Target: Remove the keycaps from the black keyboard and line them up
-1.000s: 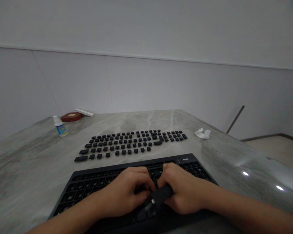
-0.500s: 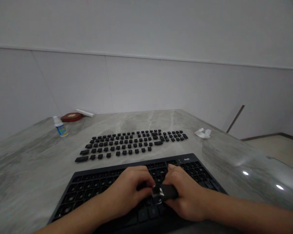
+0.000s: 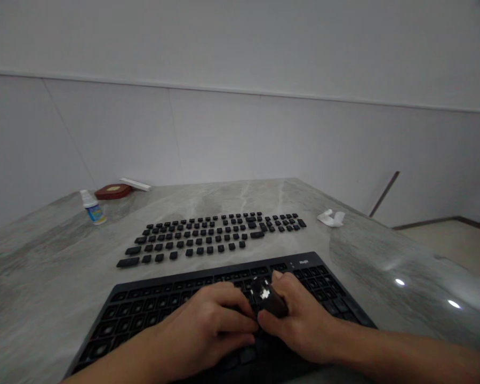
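A black keyboard (image 3: 160,285) with most of its keycaps off lies in front of me, several dark keys still in its lower right part. My right hand (image 3: 300,314) is wrapped round a stubby black tool (image 3: 275,303), whose shiny metal end points up and left above the keyboard. Close beside that end, my left hand (image 3: 216,325) has its thumb and fingers pressed together. Whatever sits between those fingertips, if anything, is hidden. Beyond the keyboard, loose black keycaps (image 3: 200,240) lie in rows that follow a keyboard layout.
On the left stands a white spray bottle (image 3: 93,207) with a blue and yellow label. Behind it are a reddish-brown box (image 3: 112,192) and a white strip-like object (image 3: 135,184). Crumpled white tissue (image 3: 331,218) lies right on the grey marbled table (image 3: 380,256).
The tool in my right hand has tipped so its metal end faces upward. My left fingers have shifted slightly lower, beneath that end. The view has moved a little.
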Available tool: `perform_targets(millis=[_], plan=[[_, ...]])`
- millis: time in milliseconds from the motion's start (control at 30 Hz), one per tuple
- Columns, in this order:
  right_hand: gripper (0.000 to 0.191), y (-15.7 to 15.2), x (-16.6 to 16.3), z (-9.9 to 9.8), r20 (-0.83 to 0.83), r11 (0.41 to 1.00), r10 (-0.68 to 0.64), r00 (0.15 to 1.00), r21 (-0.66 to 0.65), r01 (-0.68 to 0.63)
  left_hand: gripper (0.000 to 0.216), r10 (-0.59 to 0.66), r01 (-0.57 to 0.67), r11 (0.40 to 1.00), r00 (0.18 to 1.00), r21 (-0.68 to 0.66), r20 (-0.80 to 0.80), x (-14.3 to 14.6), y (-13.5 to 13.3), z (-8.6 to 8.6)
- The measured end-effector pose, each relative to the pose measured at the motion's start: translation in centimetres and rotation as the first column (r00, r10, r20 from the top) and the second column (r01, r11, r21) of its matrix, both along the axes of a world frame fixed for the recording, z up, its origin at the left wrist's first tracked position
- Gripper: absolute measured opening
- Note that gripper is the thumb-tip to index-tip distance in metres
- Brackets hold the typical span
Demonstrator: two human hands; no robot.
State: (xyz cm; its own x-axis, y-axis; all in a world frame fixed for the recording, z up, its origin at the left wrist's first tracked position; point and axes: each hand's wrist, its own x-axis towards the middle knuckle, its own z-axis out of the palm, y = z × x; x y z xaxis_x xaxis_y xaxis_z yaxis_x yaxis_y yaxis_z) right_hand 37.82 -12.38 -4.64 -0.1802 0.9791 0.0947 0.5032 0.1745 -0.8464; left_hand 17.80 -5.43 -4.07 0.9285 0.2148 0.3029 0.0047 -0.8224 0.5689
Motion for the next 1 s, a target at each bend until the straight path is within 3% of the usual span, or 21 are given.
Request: perform_targets(millis=[133, 200, 433, 567, 700, 867, 1000], plan=[[0.025, -0.1, 0.1, 0.0, -0.179, 0.989, -0.141, 0.974, -0.070, 0.130, 0.028, -0.004, 0.006, 0.996, 1.000, 0.084, -0.024, 0.2, -0.3, -0.1], [0.026, -0.2, 0.1, -0.1, -0.164, 0.993, -0.113, 0.980, -0.037, 0.108, 0.029, -0.016, 0.019, 0.996, 0.999, 0.085, -0.033, 0.4, -0.4, -0.1], [0.031, -0.1, -0.1, 0.0, -0.157, 0.998, -0.051, 0.986, 0.016, 0.054, 0.027, 0.101, -0.099, 0.984, 0.995, -0.149, 0.002, 0.6, -0.1, -0.1], [0.035, 0.0, -0.1, 0.6, -0.117, 0.984, -0.163, 0.980, 0.055, 0.170, 0.025, 0.216, -0.218, 0.905, 0.975, -0.365, -0.047, 0.5, 0.2, 0.1], [0.029, 0.1, 0.3, 1.0, -0.173, 0.965, -0.156, 0.972, 0.186, 0.188, 0.031, 0.232, -0.217, 0.779, 0.971, -0.589, -0.051, 0.5, 0.4, 0.3], [0.016, 0.6, 0.9, 0.8, -0.292, 0.890, -0.183, 0.939, 0.356, 0.284, 0.014, 0.256, -0.193, 0.728, 0.967, -0.658, 0.001, 0.6, 1.2, 0.0], [0.027, 0.6, 1.0, 0.5, -0.087, 0.877, -0.115, 0.990, 0.459, 0.142, 0.012, 0.315, -0.197, 0.677, 0.949, -0.709, 0.037, 0.5, 1.8, -0.6]])
